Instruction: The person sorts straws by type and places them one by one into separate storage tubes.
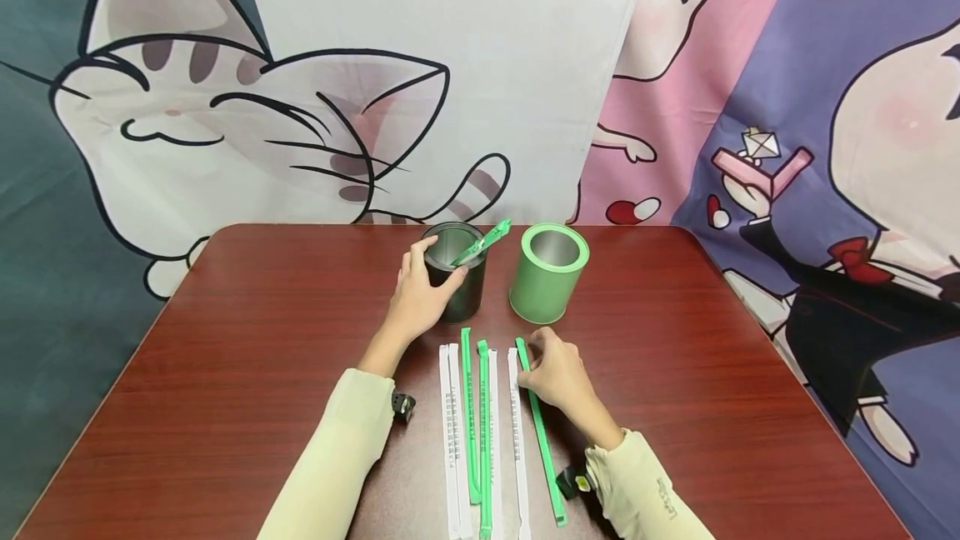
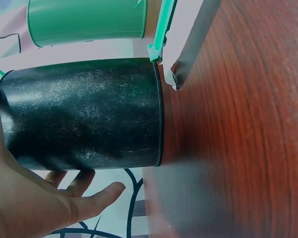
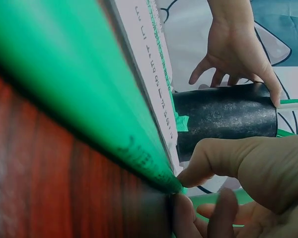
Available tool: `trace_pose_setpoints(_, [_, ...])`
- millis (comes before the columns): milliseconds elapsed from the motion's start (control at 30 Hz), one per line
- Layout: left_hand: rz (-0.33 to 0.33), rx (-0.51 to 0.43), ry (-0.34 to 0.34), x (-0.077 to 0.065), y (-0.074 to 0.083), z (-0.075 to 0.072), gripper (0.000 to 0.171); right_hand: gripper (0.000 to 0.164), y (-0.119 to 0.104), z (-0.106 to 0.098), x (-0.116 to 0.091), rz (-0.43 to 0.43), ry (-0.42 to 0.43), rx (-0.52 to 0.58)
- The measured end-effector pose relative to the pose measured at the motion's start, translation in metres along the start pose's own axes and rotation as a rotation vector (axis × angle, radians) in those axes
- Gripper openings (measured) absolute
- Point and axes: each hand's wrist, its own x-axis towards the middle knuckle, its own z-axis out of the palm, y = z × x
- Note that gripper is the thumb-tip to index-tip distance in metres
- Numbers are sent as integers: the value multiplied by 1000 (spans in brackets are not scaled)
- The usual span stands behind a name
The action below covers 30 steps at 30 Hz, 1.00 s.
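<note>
My left hand (image 1: 420,294) grips a black cylindrical can (image 2: 84,114) near its rim, thumb on one side and fingers on the other. The can stands upright on the table, with green wrapped straws (image 1: 483,242) leaning out of its mouth; a white one also shows there in the right wrist view. My right hand (image 1: 558,371) pinches a green wrapped straw (image 1: 545,444) near its far end, between thumb and finger. That straw slants on the table at the right of a row. Beside it lies a white wrapped straw (image 1: 517,440).
A green can (image 1: 546,286) stands upright to the right of the black one. Left of the right hand, more white straws (image 1: 452,440) and green straws (image 1: 484,440) lie side by side on the brown table (image 1: 225,407). Cartoon-printed cloth (image 1: 525,65) hangs behind the table.
</note>
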Motion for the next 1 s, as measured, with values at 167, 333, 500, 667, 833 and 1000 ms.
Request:
trace_pose_setpoints(167, [0,4,1,0,1,0,73,45,0,-1,0,31,-20,4])
trace_pose_setpoints(333, [2,0,2,-1,2,0,73,43,-3,-12,0,32,-33,128])
trace_pose_setpoints(500, [5,-6,8,-2,1,-1,72,34,-11,-33,0,6,-9,259])
trace_pose_setpoints(667, [5,-6,9,-3,0,-1,72,21,-23,-52,0,-26,7,338])
trace_pose_setpoints(833, [-4,-3,-1,-3,1,-1,72,20,-30,-64,-2,-59,29,379])
trace_pose_setpoints(1000, [5,-6,4,-3,0,0,72,22,-41,-75,-1,-96,47,440])
